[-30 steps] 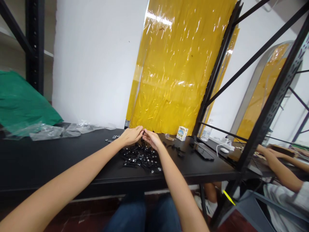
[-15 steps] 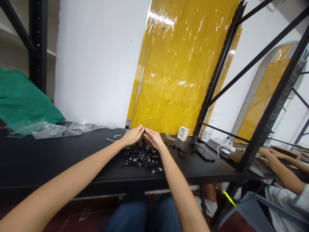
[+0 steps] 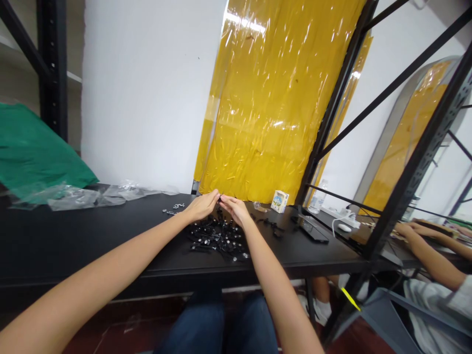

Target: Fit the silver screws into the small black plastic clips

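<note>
Piece (image 3: 220, 209), black, upright between fingertips (image 3: 217, 195)

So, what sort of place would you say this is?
Probably a small assembly workshop: a long black workbench holds a heap of small black parts, with slotted steel shelving uprights beside it.

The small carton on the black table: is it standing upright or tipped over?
Upright: the small carton stands on its end on the black table.

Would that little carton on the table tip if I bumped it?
Probably: the small carton stands upright on a narrow base. Its thin paperboard looks light, though I can't tell whether it's full.
</note>
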